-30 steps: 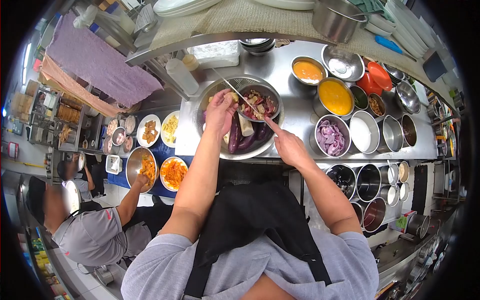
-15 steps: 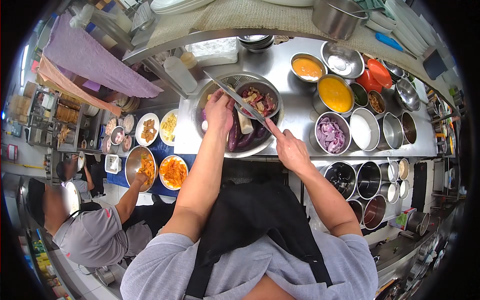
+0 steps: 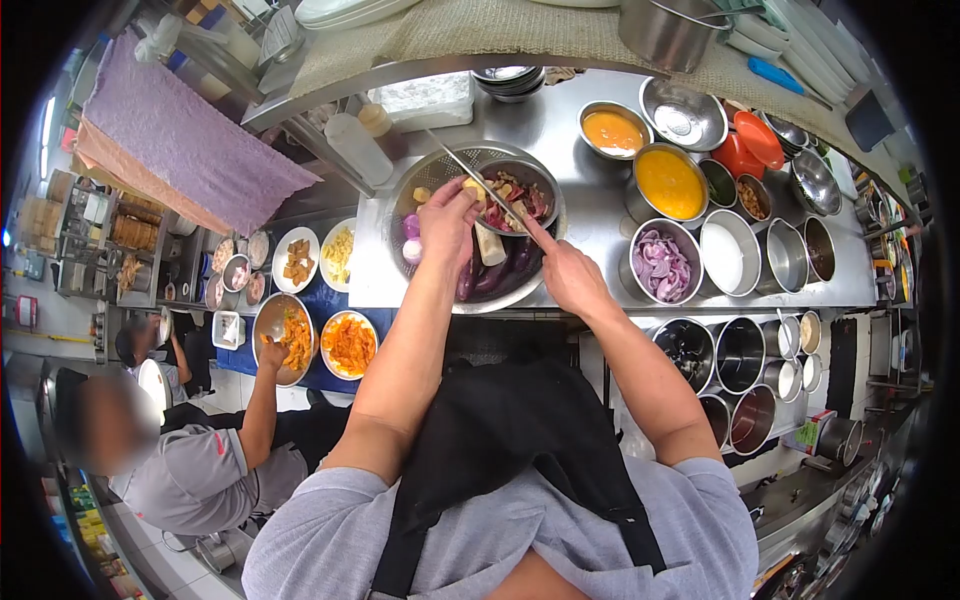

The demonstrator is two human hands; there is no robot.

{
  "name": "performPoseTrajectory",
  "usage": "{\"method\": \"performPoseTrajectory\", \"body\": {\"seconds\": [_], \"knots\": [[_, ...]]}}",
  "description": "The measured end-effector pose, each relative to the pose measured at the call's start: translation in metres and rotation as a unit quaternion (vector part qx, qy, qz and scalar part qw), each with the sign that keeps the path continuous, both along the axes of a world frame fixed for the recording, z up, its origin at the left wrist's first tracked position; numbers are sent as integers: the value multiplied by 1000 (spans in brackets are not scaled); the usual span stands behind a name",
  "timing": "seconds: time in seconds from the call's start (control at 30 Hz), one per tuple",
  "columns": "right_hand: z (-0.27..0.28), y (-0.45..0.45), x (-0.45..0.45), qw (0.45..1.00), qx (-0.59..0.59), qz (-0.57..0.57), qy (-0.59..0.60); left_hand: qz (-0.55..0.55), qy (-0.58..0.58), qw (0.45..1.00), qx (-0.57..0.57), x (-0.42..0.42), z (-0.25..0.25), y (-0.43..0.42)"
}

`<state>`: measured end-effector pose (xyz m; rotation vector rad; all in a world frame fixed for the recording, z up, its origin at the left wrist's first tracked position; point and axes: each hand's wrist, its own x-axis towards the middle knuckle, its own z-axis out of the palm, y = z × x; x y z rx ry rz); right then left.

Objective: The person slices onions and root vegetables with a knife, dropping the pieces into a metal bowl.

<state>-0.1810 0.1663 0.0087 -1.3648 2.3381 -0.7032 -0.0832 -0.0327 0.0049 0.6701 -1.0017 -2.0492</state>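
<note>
My left hand (image 3: 447,215) is closed on a small pale yellow piece of what looks like ginger (image 3: 473,186). In my right hand (image 3: 577,275) is a long knife (image 3: 480,180), its blade crossing diagonally against or just beside that piece. Both hands are over a large perforated colander (image 3: 402,185). Inside it a metal bowl (image 3: 548,183) holds reddish and brown peelings. Dark purple eggplants (image 3: 510,276), a pale peeled stick-shaped vegetable (image 3: 490,246), purple onions (image 3: 411,227) and another yellow piece (image 3: 422,194) lie in the colander too.
Right of the colander stand a pot of sliced onions (image 3: 663,260), a pot of yellow liquid (image 3: 670,185) and several other containers. A shelf (image 3: 480,40) overhangs the counter (image 3: 590,285). At the left, a co-worker (image 3: 200,460) reaches into a bowl of orange food (image 3: 270,325).
The knife and my right hand have shifted slightly, and the blade slants more steeply. My left hand has moved a little right, with the yellow piece showing at its fingertips. The co-worker's hand has moved left.
</note>
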Motion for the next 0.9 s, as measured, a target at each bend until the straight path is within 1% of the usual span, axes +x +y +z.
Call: {"method": "performPoseTrajectory", "body": {"seconds": [0.1, 0.2, 0.23, 0.47, 0.53, 0.67, 0.77, 0.83, 0.9], "knots": [[6, 5, 0, 1000, -7, -4, -12, -41, -14, 999, -14, 3, 8, 2], [18, 17, 4, 1000, 19, 9, 21, -36, 17, 999, -4, 6, 11, -5], [21, 21, 4, 999, 20, 24, 39, -26, -5, 1000, -5, 7, 13, -6], [21, 31, 3, 997, 24, 26, 66, -25, -30, 999, -22, 9, 14, -16], [23, 33, 4, 997, 22, 34, 61, -3, -45, 999, -19, 8, 13, -17], [20, 31, 4, 998, 28, 26, 55, -8, -60, 998, -19, 7, 12, -15], [17, 25, 1, 999, 31, 23, 33, -33, -53, 997, -37, 8, 9, -12], [12, 21, 0, 999, -1, 31, -24, -39, -44, 997, -46, 10, 5, -14], [17, 18, 2, 999, 12, 26, -17, -45, -33, 997, -45, 11, 5, -18]]}}
